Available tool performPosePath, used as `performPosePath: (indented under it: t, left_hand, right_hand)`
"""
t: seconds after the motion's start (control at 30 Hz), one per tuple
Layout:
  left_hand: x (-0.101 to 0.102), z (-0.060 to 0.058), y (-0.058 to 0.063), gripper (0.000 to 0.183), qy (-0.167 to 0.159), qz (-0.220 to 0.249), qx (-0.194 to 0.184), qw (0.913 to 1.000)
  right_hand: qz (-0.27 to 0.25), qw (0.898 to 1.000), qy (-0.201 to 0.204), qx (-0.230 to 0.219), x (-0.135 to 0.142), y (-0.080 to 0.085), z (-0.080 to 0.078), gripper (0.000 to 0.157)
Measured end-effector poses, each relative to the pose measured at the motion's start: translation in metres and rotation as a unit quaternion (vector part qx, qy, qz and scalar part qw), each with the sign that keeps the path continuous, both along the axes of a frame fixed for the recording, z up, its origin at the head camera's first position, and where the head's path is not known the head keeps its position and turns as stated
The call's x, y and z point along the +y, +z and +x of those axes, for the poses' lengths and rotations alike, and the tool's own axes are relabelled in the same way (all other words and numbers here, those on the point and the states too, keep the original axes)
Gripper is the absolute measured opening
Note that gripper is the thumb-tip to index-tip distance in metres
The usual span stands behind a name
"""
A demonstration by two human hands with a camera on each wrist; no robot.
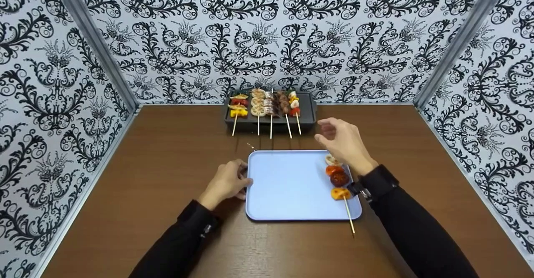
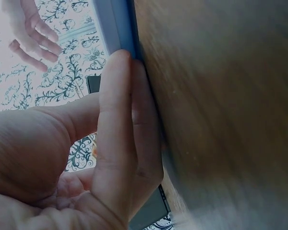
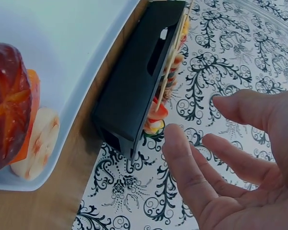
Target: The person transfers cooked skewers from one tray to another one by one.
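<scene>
A pale blue tray [image 1: 292, 186] lies on the table. My left hand [image 1: 225, 183] holds its left edge, the thumb at the rim and the fingertips against the side, as the left wrist view shows. One skewer lies along the tray's right side, with orange, dark red and white pieces [image 1: 339, 179] and its stick jutting past the front rim. Above the tray's far right corner, my right hand [image 1: 344, 140] hovers with loosely bent fingers and nothing between them. Nearest to its fingertips is a black grill [image 3: 134, 81], on which several skewers [image 1: 271, 102] rest side by side.
Behind the grill rises a white panel [image 1: 258, 31] with black scroll patterns, and similar panels stand left and right. Grey posts [image 1: 96, 40] join the panels at the corners. Brown wooden table [image 1: 175, 144] surrounds the tray.
</scene>
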State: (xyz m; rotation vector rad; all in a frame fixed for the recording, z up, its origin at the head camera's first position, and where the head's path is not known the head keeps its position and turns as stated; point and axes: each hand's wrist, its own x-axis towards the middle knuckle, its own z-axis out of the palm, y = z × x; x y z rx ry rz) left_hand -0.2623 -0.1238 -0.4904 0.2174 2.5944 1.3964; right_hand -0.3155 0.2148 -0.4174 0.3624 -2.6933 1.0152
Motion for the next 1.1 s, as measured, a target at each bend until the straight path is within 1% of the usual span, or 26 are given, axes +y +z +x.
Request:
performPosePath:
  t: [0.23, 0.5, 0.67, 0.8, 0.93, 1.1]
  left_hand:
    - [0.001, -0.001, 0.000, 0.045, 0.007, -0.002, -0.002, 1.0000]
    - [0.000, -0.001, 0.001, 0.048, 0.003, -0.002, 0.005, 1.0000]
    - [0.000, -0.001, 0.001, 0.048, 0.002, 0.000, 0.009, 1.0000]
    - [-0.001, -0.001, 0.001, 0.047, -0.002, -0.005, 0.004, 1.0000]
    - [-0.001, -0.002, 0.001, 0.048, -0.003, -0.010, -0.004, 0.9999]
    - [0.000, -0.001, 0.000, 0.049, 0.002, -0.010, -0.010, 0.9999]
  right_hand:
    - [-0.011, 0.999, -0.005, -0.033, -0.009, 0.000, -0.019, 0.041]
    - [-0.002, 1.000, -0.005, -0.024, -0.018, -0.002, -0.037, 0.037]
    - [0.006, 0.999, -0.010, -0.032, -0.024, -0.006, -0.047, 0.039]
    - [0.002, 0.999, -0.016, -0.044, -0.028, -0.010, -0.054, 0.039]
    - [-0.005, 0.999, -0.024, -0.044, -0.035, -0.014, -0.060, 0.038]
    - [-0.019, 0.998, -0.036, -0.047, -0.044, -0.017, -0.067, 0.041]
